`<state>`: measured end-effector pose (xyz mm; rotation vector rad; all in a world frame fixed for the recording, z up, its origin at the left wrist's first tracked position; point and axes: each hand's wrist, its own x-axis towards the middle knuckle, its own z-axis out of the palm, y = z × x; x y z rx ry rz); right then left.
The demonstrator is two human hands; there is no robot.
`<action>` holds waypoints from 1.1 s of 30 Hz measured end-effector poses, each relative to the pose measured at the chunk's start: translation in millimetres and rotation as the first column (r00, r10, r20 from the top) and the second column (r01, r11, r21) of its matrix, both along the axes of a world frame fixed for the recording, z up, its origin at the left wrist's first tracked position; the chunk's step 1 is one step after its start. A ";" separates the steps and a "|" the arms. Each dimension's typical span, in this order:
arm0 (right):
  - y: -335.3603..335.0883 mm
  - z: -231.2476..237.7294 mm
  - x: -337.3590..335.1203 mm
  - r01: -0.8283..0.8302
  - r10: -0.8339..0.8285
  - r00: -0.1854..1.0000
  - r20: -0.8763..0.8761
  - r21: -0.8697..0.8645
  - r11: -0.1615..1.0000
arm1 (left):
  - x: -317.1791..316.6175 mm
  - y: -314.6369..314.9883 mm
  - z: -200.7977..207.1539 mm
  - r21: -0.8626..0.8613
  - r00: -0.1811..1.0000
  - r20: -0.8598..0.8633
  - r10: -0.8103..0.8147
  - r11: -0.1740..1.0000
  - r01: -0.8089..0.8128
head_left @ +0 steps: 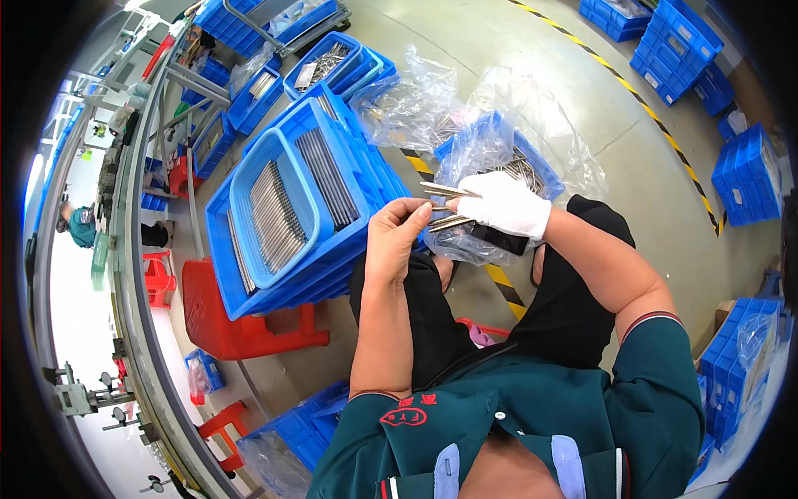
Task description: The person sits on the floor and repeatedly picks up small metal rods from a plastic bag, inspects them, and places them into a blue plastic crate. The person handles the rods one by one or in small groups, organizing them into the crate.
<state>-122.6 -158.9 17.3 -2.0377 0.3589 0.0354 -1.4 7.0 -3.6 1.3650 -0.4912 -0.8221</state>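
Note:
My right hand, in a white glove, grips a bundle of thin metal rods whose ends stick out to the left. My bare left hand pinches the tip of one of those rods just below the bundle. Both hands hover over my lap, above a clear plastic bag lining a blue crate of more rods. Left of my hands a blue crate sits on a red stool; it holds a light blue basket with rows of laid-out rods.
More blue crates stand behind, at the far right and by my right knee. A long workbench runs along the left, with another person beyond it. Yellow-black tape marks the concrete floor.

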 end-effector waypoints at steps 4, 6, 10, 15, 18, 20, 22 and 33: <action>2.7 -3.5 -1.2 0.023 -0.025 0.994 0.109 0.027 0.999 | 1.5 1.1 -0.5 -0.031 0.999 -0.041 -0.013 0.999 0.012; 3.9 -3.7 -1.7 0.021 -0.017 0.982 0.189 -0.016 1.000 | 1.1 1.6 -2.2 -0.028 0.999 -0.038 -0.005 1.000 0.003; 6.8 5.8 -2.2 0.021 -0.001 0.983 0.183 -0.108 0.994 | 0.3 1.8 -2.4 -0.010 1.000 -0.009 0.013 1.000 -0.013; 9.8 1.4 -2.3 0.028 -0.008 0.977 0.214 -0.093 0.995 | -2.1 -0.4 -9.2 -0.022 0.999 0.022 0.027 0.999 -0.026; 7.6 -2.9 0.0 0.029 -0.018 0.981 0.191 -0.055 0.998 | -2.6 -0.6 -7.8 -0.009 0.999 0.012 0.035 0.999 -0.035; 5.5 -3.6 2.0 0.040 -0.043 0.994 0.099 0.033 0.999 | -5.5 -2.2 -1.2 -0.011 0.999 0.021 0.039 0.999 -0.039; 3.0 -8.1 2.8 0.029 -0.034 0.987 0.160 0.034 0.999 | -11.0 -4.9 5.1 -0.026 0.998 0.044 0.049 0.998 -0.048; -1.3 4.3 -2.1 0.035 0.016 0.995 -0.102 0.480 0.876 | 4.4 2.0 2.8 -0.087 0.997 -0.034 0.073 0.993 -0.076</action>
